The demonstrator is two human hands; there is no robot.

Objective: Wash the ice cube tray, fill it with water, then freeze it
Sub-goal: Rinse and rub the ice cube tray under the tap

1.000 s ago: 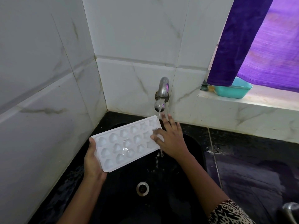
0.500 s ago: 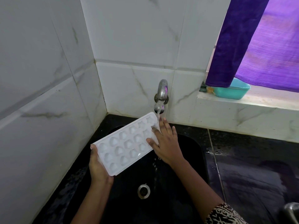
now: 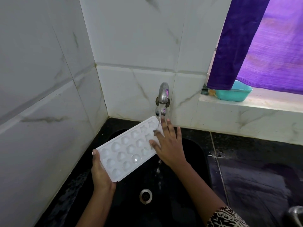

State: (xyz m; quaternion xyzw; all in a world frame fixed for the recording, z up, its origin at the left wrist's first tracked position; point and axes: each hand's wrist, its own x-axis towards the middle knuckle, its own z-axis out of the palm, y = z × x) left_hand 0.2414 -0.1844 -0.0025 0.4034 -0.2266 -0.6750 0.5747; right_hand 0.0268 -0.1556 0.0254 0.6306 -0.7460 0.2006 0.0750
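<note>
A white ice cube tray (image 3: 126, 149) with several rounded cavities is held tilted over the black sink (image 3: 193, 154), its far end raised under the tap. My left hand (image 3: 100, 172) grips the tray's near left end from below. My right hand (image 3: 168, 145) lies flat on the tray's far right end, fingers spread. Water runs from the metal wall tap (image 3: 163, 97) onto that end and streams off the tray's edge into the basin. One cavity near the tray's lower edge holds water.
The sink drain (image 3: 145, 195) sits below the tray. White tiled walls close in on the left and behind. A wet black counter (image 3: 255, 169) lies to the right. A teal tub (image 3: 234, 94) rests on the window ledge under a purple curtain (image 3: 262, 43). A metal object (image 3: 295, 215) shows bottom right.
The tray has tilted more steeply, its far end lifted closer to the tap. My right hand has slid up along the tray's far end, and my left hand has moved right with the tray.
</note>
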